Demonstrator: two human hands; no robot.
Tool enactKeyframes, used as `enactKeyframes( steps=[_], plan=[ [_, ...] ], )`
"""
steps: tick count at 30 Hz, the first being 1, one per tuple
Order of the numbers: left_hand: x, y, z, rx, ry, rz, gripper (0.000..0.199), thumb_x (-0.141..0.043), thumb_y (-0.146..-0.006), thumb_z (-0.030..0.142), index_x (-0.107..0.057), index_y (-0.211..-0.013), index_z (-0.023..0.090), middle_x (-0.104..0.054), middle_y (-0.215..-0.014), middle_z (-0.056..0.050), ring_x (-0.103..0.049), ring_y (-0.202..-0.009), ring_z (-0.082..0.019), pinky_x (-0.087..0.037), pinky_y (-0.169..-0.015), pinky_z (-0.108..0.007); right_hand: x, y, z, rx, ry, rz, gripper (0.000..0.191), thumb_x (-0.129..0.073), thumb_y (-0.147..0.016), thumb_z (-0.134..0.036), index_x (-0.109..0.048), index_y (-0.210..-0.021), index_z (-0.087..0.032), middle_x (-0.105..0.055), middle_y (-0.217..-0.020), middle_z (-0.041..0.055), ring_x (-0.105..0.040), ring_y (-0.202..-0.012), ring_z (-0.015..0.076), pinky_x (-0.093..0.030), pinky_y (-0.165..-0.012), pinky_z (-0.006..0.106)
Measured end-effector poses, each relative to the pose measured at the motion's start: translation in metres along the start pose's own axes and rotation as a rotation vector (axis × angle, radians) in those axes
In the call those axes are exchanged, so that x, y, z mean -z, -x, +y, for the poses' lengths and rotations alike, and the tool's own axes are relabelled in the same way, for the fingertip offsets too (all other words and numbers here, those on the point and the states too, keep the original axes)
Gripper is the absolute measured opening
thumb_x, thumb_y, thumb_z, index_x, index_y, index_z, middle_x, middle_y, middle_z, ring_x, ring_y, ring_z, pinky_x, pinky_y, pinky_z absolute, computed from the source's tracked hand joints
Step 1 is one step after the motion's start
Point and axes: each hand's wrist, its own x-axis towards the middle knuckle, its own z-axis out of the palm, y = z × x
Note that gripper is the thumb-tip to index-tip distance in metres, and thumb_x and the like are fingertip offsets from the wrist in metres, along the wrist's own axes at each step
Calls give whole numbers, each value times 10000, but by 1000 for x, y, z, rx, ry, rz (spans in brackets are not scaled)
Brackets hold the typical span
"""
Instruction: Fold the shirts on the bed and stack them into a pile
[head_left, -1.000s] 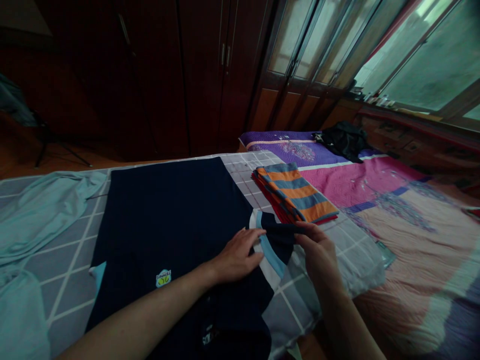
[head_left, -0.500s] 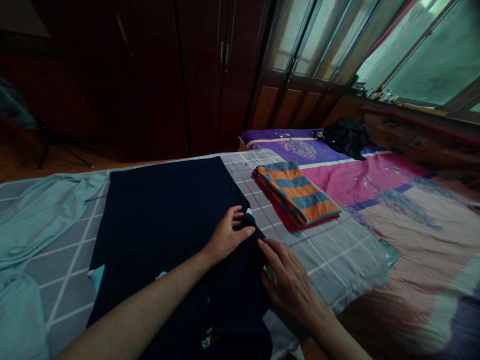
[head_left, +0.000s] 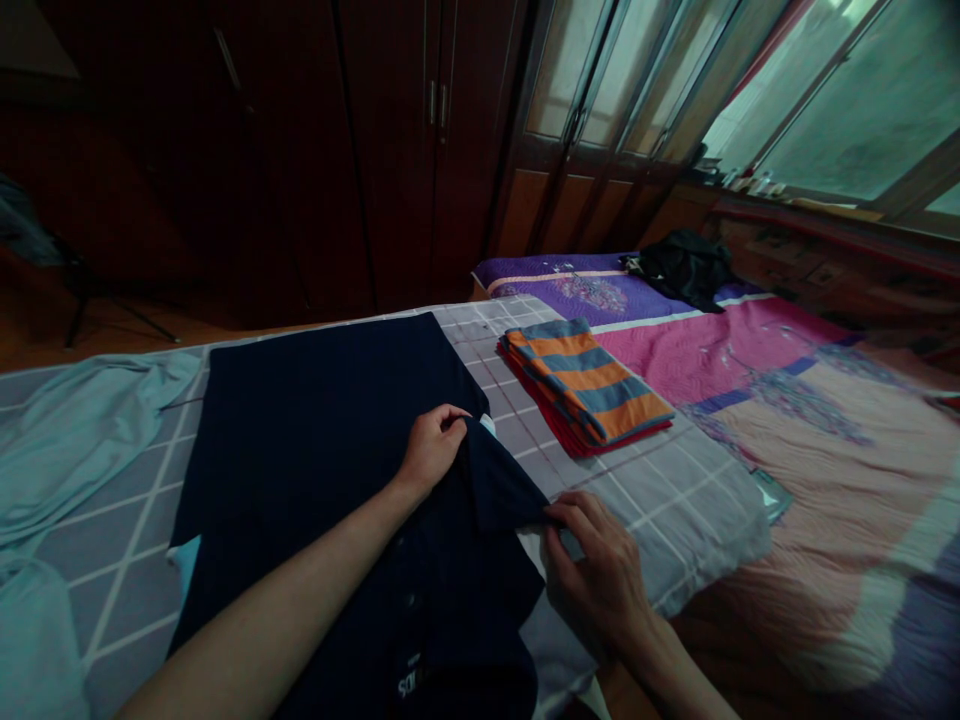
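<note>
A dark navy shirt (head_left: 322, 420) lies spread on the checked cover, its buttons and pale collar lettering nearest me. My left hand (head_left: 433, 447) is closed in a pinch on the shirt's sleeve near its pale-trimmed edge. Between thumb and fingers, my right hand (head_left: 596, 555) grips the other corner of that sleeve (head_left: 506, 485). The sleeve cloth is lifted and stretched between both hands, folded over toward the shirt's body. Light blue trim (head_left: 185, 562) shows at the shirt's left side.
Right of the shirt sits a folded orange-and-grey striped garment (head_left: 592, 380) on red cloth. Pale green cloth (head_left: 90, 430) lies at left on the grey checked cover (head_left: 135, 560). Beyond are a patterned bed (head_left: 795, 480), a black item (head_left: 682, 268) and dark wardrobes (head_left: 397, 180).
My left hand has closed on the sleeve and shifted slightly left. My right hand has drawn the sleeve's corner up and out to the right, so the cloth now spans between the hands.
</note>
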Motion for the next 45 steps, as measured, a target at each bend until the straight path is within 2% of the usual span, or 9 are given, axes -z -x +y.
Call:
enactKeyframes(
  steps=[3,6,12,22,27,31,35,39,45],
  plan=[
    [-1,2,1,-7,-27,-14,217,-492,-759,105,-676,-865,147,-684,-769,-21,-616,-671,-145,-447,-614,-219,-1,1,0,-8,10,66,122,-494,-834,-132,-576,-915,-172,-584,-901,81,-563,-826,209,-479,-700,342],
    [-2,7,6,-37,-72,-24,266,-503,-728,58,-679,-904,154,-674,-789,-12,-585,-632,-128,-433,-606,-220,-2,-1,0,78,32,-2,231,-500,-823,-123,-592,-1033,-153,-555,-1083,138,-545,-939,254,-488,-746,396],
    [0,11,8,-138,-144,-55,285,-466,-724,9,-679,-821,170,-647,-861,-13,-571,-659,-120,-445,-655,-235,5,0,19,130,49,0,185,-487,-801,-75,-624,-906,-139,-538,-1154,163,-535,-995,286,-490,-776,436],
    [7,19,7,-389,-541,-192,339,-417,-794,7,-667,-941,183,-573,-1180,-69,-588,-1018,-195,-473,-871,-306,8,10,9,130,-23,-78,148,-517,-814,-106,-630,-899,-148,-527,-1159,164,-532,-1014,282,-497,-796,435],
    [8,18,3,-462,-757,-255,315,-421,-886,123,-643,-1105,167,-551,-1273,-135,-479,-1201,-284,-406,-963,-438,8,7,8,144,-22,-115,146,-513,-824,-110,-637,-893,-143,-495,-1203,175,-501,-1080,298,-489,-842,455],
    [6,19,3,-466,-705,-295,385,-427,-846,84,-597,-1187,137,-533,-1310,-137,-439,-1251,-258,-358,-1023,-418,9,8,8,150,-4,-135,132,-520,-831,-127,-645,-868,-150,-495,-1221,172,-471,-1130,314,-481,-872,480],
    [5,21,11,-443,-560,-167,403,-407,-785,32,-647,-1083,159,-604,-1217,-84,-513,-1162,-197,-377,-1008,-367,16,-4,7,160,-18,-164,128,-530,-853,-176,-644,-907,-159,-517,-1225,162,-455,-1170,312,-488,-886,467],
    [5,26,16,-502,-602,-164,328,-404,-850,107,-649,-1060,167,-618,-1201,-73,-500,-1183,-196,-342,-1041,-372,12,-34,3,192,-20,-145,276,-467,-892,-185,-576,-1139,-133,-494,-1302,165,-425,-1234,279,-440,-977,462],
    [0,32,1,-492,-883,-371,497,-365,-944,335,-364,-1388,113,-336,-1477,-129,-251,-1377,-263,-198,-1114,-479,-33,-53,9,279,90,-437,707,-498,-891,-397,-225,-1447,-56,-223,-1494,198,-148,-1390,288,-283,-1088,506]
  ],
)
